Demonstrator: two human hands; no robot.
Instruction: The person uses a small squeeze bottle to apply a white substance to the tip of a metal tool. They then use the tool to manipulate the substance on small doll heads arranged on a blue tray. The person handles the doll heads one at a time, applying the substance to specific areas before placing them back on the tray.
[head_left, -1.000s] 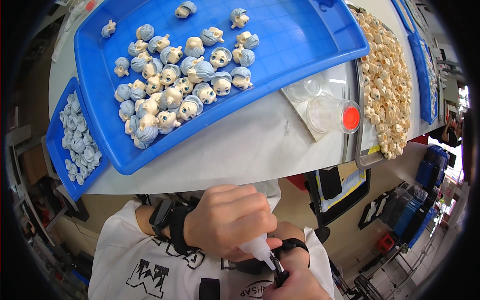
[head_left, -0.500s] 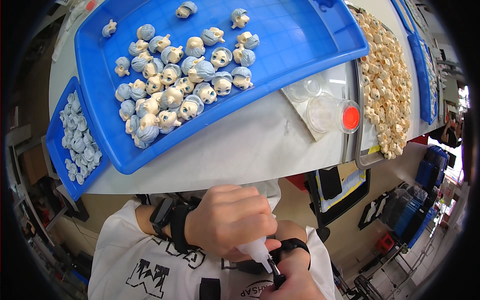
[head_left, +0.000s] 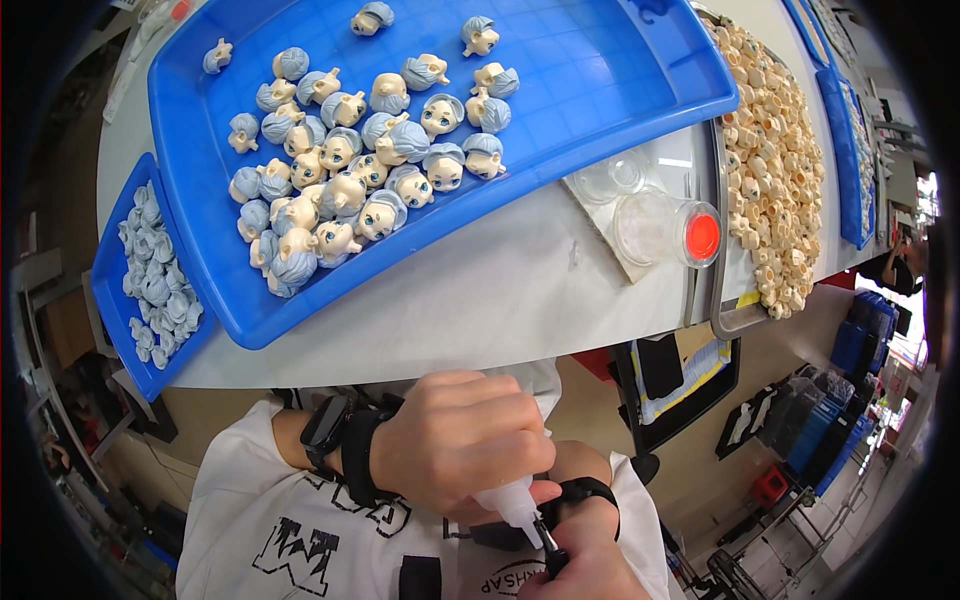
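Both hands are held low, in front of my white shirt. My left hand [head_left: 460, 440], with a dark watch [head_left: 325, 428] and black band at its wrist, is closed around a small white squeeze bottle [head_left: 510, 503] whose nozzle points down toward my right hand. In my right hand [head_left: 595, 560], a small black tool [head_left: 557, 562] is pinched. Its thin tip meets or lies right beside the bottle's nozzle; contact is hard to make out. Fingers hide most of the bottle, and much of the tool.
On the white table [head_left: 430, 345], a large blue tray [head_left: 590, 60] holds several doll heads [head_left: 440, 115] with pale blue hair. A smaller blue tray [head_left: 112, 300] contains hair pieces. Clear round containers [head_left: 640, 228], one red inside, stand near a metal tray [head_left: 718, 230] heaped with beige parts [head_left: 770, 180].
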